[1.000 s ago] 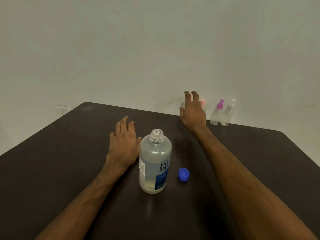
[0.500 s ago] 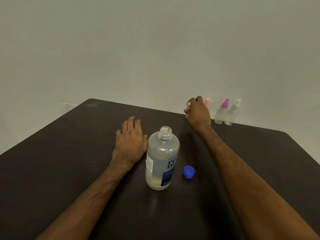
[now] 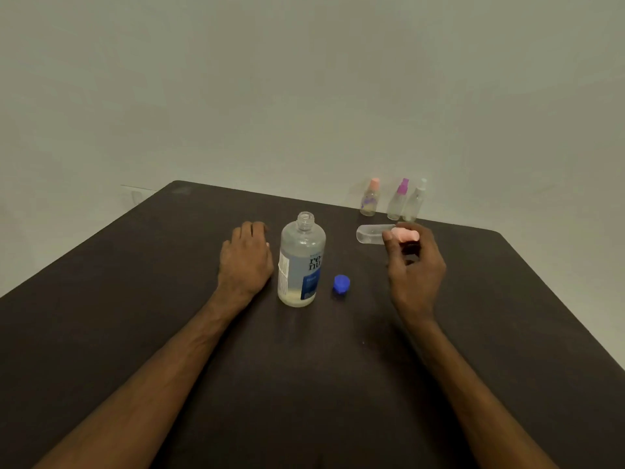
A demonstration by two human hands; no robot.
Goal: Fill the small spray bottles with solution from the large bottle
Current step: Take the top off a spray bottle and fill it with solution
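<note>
Right hand has one small spray bottle up off the table, held sideways by its pink cap.

Fingers curl round the cap, and the clear body points left toward the large bottle. That one stands open, with its blue cap on the table just beside it. Left hand rests by the large bottle, fingers loosely curled, holding nothing. Three more spray bottles stand at the far edge. Suggest: turn it upright, left hand grips the body, right twists the sprayer off. Narrow neck, so steady it and pour slowly, or it spills.
</note>
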